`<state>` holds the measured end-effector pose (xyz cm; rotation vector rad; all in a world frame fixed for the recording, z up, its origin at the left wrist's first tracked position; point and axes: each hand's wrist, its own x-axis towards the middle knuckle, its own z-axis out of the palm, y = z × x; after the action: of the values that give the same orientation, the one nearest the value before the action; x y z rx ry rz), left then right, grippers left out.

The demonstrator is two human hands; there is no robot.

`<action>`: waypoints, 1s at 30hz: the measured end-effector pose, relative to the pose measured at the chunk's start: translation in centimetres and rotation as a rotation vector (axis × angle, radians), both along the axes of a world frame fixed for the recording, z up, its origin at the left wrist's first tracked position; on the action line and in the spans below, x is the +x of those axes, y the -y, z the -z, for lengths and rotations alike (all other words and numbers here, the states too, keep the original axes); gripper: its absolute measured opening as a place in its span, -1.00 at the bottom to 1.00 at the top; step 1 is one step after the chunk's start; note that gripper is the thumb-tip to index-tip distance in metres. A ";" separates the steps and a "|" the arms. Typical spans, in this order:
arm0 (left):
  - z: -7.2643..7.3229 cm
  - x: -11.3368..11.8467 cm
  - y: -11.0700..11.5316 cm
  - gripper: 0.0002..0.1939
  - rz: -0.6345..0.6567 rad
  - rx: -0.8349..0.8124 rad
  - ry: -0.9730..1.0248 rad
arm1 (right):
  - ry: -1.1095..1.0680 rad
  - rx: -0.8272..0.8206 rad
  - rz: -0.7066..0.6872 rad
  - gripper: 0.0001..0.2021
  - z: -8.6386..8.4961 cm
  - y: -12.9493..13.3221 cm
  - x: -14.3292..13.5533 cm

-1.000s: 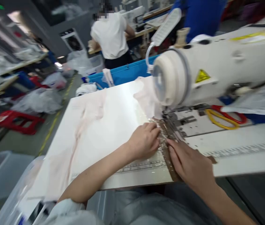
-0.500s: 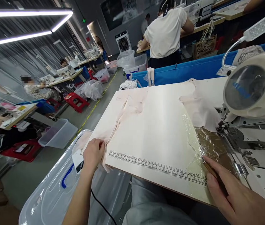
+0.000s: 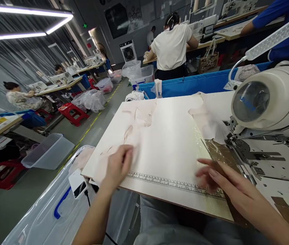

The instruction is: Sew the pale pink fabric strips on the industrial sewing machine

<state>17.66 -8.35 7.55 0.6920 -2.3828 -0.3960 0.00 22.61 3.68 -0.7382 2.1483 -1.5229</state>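
My left hand (image 3: 119, 165) is closed in a pinch at the left of the white table board. Between its fingers is the edge of a thin pale pink fabric piece (image 3: 134, 137), blurred by motion. More pale pink fabric lies flat beyond it. My right hand (image 3: 228, 185) hovers over the board's front right, above the end of the printed ruler (image 3: 170, 183). Its fingers are smeared, and whether the tweezers are still in it I cannot make out. Another pale pink fabric piece (image 3: 211, 124) lies beside the needle area of the sewing machine (image 3: 269, 97).
A lidded clear plastic bin (image 3: 42, 204) with a blue handle stands at left below the board (image 3: 170, 136), a white device (image 3: 77, 183) on it. Blue cloth (image 3: 198, 81) hangs along the far edge. A lamp (image 3: 274, 39) leans over the machine. Co-workers sit beyond.
My left hand has moved right and inward from the board's left edge, drawing up fabric. My right hand has shifted slightly left, its fingers loosened; the tweezers seen earlier are no longer distinct.
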 end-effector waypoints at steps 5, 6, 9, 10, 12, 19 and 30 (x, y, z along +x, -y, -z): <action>2.1 -5.1 -8.1 -0.77 0.632 -0.172 0.187 | 0.399 -0.204 -0.241 -0.52 -2.2 6.3 -1.1; 2.7 -5.9 -9.8 -0.79 0.716 -0.229 0.224 | 0.415 -0.195 -0.262 -0.55 -2.3 7.7 -1.3; 4.0 -7.1 -14.1 -0.86 1.015 -0.276 0.311 | 0.507 -0.196 -0.218 -0.70 -2.1 10.7 -1.6; 4.1 -7.2 -14.9 -0.84 1.107 -0.256 0.281 | 0.514 -0.200 -0.197 -0.74 -2.1 11.0 -1.7; 3.6 -7.1 -15.2 -0.78 1.201 -0.169 0.144 | 0.479 -0.237 -0.151 -0.77 -2.3 10.4 -1.8; 3.6 -8.4 -7.6 -0.74 0.645 0.081 -0.015 | 0.378 -0.300 0.026 -0.65 -3.6 1.0 -1.5; 4.0 -17.8 0.1 -0.53 0.263 -0.233 0.597 | 0.400 -0.132 0.539 -0.70 -1.1 -12.1 3.0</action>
<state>-0.14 -8.41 3.51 0.4260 -3.0366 -0.0043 3.00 34.70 4.77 0.1364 2.0337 -1.8900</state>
